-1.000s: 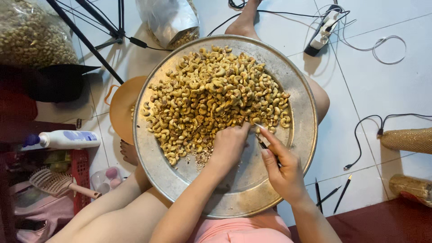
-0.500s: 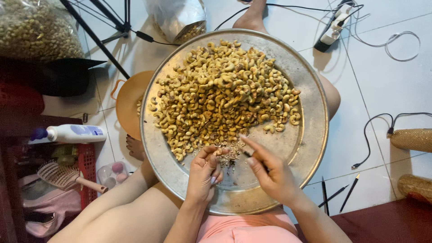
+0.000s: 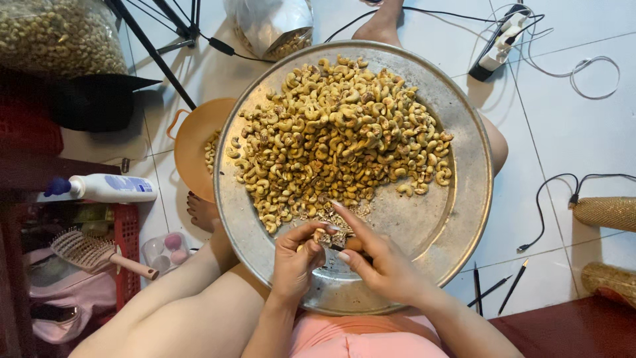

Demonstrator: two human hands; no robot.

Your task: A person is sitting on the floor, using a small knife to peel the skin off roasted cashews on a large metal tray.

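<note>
A wide round metal tray (image 3: 457, 219) rests on my lap and holds a big heap of cashew nuts (image 3: 338, 139) with brown skins. Over the tray's near rim, my left hand (image 3: 295, 262) pinches one cashew nut (image 3: 322, 237) between thumb and fingers. My right hand (image 3: 377, 258) is pressed against it, index finger stretched along the nut, and grips a small dark tool of which only a bit shows. Flakes of peeled skin (image 3: 344, 215) lie just beyond my fingers.
An orange bowl (image 3: 192, 142) with some nuts sits under the tray's left edge. A clear sack of nuts (image 3: 56, 36), a silver bag (image 3: 271, 23), tripod legs (image 3: 156, 46), a power strip (image 3: 500, 46) with cables, a lotion bottle (image 3: 106, 187), a hairbrush (image 3: 93, 252) and pencils (image 3: 493, 288) lie around.
My left hand drew back from the heap toward the tray's near edge with a nut. My right hand closed in on it, and both now meet over the rim.
</note>
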